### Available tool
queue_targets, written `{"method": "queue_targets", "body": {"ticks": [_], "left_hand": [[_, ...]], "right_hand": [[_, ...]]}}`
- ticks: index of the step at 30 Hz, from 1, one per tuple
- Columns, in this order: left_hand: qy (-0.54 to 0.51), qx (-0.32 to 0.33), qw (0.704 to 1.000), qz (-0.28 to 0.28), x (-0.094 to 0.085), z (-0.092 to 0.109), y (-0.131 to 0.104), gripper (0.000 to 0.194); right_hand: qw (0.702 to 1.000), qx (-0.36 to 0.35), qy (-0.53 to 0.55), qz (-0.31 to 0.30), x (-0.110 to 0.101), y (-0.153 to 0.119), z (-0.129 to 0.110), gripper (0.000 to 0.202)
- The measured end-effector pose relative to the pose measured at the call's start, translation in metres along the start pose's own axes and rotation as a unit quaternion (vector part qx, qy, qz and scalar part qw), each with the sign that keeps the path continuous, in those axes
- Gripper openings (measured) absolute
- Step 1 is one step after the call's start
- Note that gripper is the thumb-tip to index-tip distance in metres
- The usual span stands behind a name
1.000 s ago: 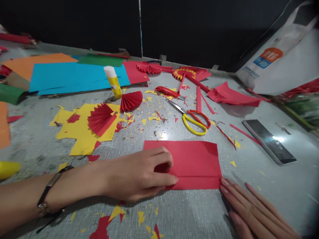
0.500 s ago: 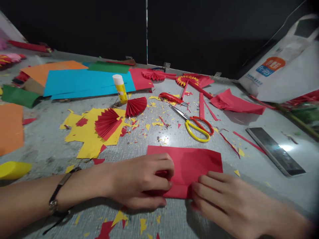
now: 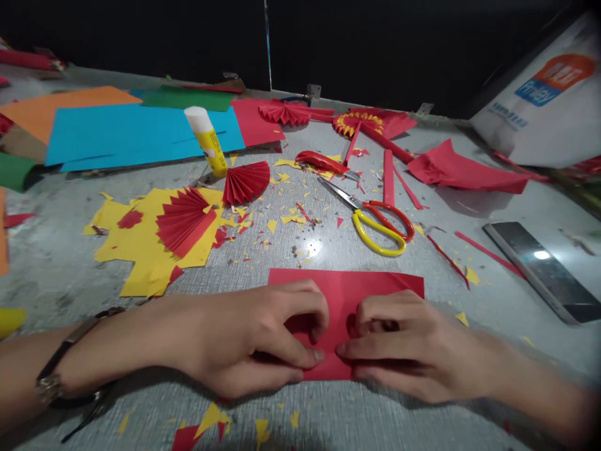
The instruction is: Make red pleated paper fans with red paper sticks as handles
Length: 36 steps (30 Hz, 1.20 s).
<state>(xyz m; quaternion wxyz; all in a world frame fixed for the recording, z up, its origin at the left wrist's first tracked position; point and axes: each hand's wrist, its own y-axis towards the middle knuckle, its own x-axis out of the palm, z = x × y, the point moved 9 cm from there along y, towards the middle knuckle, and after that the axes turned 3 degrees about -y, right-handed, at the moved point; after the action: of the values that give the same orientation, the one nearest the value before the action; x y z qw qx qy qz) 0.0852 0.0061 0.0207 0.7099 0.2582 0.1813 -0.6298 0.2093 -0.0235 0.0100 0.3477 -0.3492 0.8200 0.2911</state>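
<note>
A red paper sheet [image 3: 342, 313] lies on the grey table at the near centre. On its left part rests my left hand [image 3: 267, 335], fingers curled, with thumb and fingertips at the sheet's near edge. My right hand [image 3: 413, 344] holds the right part of the same edge, its fingers bent and its fingertips pressed on the paper. A narrow gap of red paper shows between the two hands. Beyond the sheet lie scissors [image 3: 384, 228] with one red and one yellow handle. Folded red fans [image 3: 185, 222] sit on yellow paper [image 3: 141, 250] to the left.
A glue stick [image 3: 206, 141] stands near blue paper [image 3: 141, 138]. A red-handled cutter [image 3: 323, 163], red strips and yellow scraps lie beyond the scissors. At the right are a phone [image 3: 544, 269] and a white bag [image 3: 530, 119].
My right hand has moved up and inward over the sheet, and its fingers are more bent. The sheet lies flatter at its near edge. The view has shifted slightly.
</note>
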Motion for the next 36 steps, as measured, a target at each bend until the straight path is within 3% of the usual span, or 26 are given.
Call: {"method": "queue_targets", "body": {"ticks": [7,13,17,23,36], "left_hand": [[0.008,0.015,1.000,0.005,-0.002,0.002,0.001,0.017],[0.030,0.016,0.999,0.021,0.001,0.001,0.001,0.016],[0.029,0.011,0.999,0.023,0.001,0.000,0.001,0.012],[0.009,0.008,1.000,0.004,-0.001,-0.001,0.002,0.013],[-0.093,-0.005,0.994,-0.052,-0.013,0.004,0.001,0.023]], "right_hand": [[0.997,-0.025,-0.070,-0.036,0.004,0.001,-0.010,0.031],[0.986,-0.009,-0.161,0.038,0.009,0.002,-0.030,0.021],[0.988,-0.035,-0.152,0.014,0.021,0.005,-0.043,0.022],[0.991,0.006,-0.135,0.014,0.014,0.008,-0.040,0.021],[0.996,-0.002,-0.091,0.018,0.013,0.006,-0.035,0.021]]}}
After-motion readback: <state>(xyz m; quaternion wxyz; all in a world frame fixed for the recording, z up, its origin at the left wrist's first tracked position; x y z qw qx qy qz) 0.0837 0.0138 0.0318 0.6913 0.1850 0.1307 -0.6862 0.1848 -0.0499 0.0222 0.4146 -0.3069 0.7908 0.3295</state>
